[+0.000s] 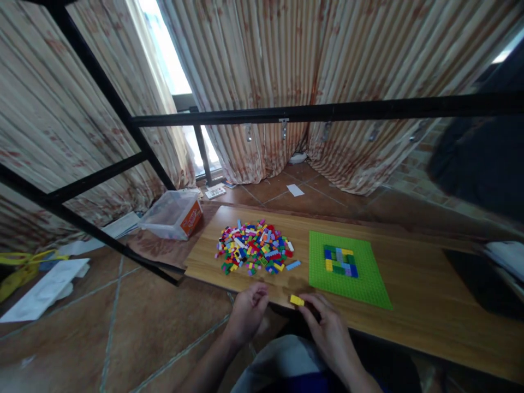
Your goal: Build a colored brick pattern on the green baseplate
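Note:
My right hand (pixel 325 322) pinches a yellow toy brick (pixel 296 300) between thumb and fingertips, just over the front edge of the wooden table (pixel 413 295). My left hand (pixel 249 310) is at the same edge, further left, with its fingers curled in and nothing visible in them. Beyond it lies a heap of loose toy bricks (pixel 256 248) in many colours. A single light blue brick (pixel 293 265) sits at the heap's right side. On the green baseplate (pixel 372 284) a flat, roughly square patch of blue, green, yellow and light bricks (pixel 340 262) is pressed down near the middle.
A clear plastic box (pixel 164 218) with an orange label stands left of the table. A black metal frame (pixel 245 117) crosses behind and at left, before striped curtains (pixel 262 60). A dark flat item (pixel 478 278) lies at the table's right. Papers (pixel 45 289) lie on the tiled floor.

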The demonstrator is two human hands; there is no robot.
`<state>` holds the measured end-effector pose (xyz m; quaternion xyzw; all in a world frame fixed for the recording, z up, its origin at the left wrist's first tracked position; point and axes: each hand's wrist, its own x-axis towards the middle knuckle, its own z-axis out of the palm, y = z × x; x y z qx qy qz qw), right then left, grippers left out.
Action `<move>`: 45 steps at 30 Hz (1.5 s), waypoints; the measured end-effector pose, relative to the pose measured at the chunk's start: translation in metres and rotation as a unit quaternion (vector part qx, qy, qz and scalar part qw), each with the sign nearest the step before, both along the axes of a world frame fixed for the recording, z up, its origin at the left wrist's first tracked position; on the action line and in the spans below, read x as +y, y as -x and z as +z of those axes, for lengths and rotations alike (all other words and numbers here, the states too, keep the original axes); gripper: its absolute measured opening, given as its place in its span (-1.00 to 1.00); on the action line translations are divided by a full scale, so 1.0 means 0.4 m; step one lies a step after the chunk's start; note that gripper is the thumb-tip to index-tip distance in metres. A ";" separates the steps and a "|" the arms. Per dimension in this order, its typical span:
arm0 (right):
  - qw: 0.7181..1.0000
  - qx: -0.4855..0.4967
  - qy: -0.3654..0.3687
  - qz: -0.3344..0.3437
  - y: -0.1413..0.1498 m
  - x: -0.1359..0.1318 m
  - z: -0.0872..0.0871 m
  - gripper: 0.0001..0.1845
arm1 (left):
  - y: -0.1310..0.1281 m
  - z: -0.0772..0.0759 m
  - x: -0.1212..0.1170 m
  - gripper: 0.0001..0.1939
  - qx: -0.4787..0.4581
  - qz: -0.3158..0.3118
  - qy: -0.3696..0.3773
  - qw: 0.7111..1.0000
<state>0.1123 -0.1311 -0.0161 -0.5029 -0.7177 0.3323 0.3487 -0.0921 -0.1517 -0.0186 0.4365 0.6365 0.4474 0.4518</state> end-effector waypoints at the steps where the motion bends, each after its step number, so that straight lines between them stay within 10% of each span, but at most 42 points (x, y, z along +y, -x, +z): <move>1: 1.000 -0.006 -0.008 0.001 0.007 0.012 -0.002 -0.77 | 0.023 -0.004 0.002 -0.78 0.006 0.016 -0.008 1.000; 14: 0.994 -0.085 -0.057 0.032 0.065 0.120 -0.037 -0.70 | 0.205 0.026 0.087 -0.70 0.178 0.183 -0.034 0.966; 28: 0.985 -0.092 -0.147 0.024 0.058 0.106 -0.071 -0.77 | 0.240 0.054 0.240 -0.79 0.454 0.120 0.002 0.883; 38: 0.990 -0.060 -0.125 0.020 0.055 0.107 -0.070 -0.78 | 0.235 0.082 0.210 -0.71 0.057 0.161 -0.070 0.983; 45: 0.999 0.023 -0.026 -0.007 0.074 0.090 0.006 -0.68 | 0.074 0.110 0.126 -0.65 -0.268 0.073 0.030 0.960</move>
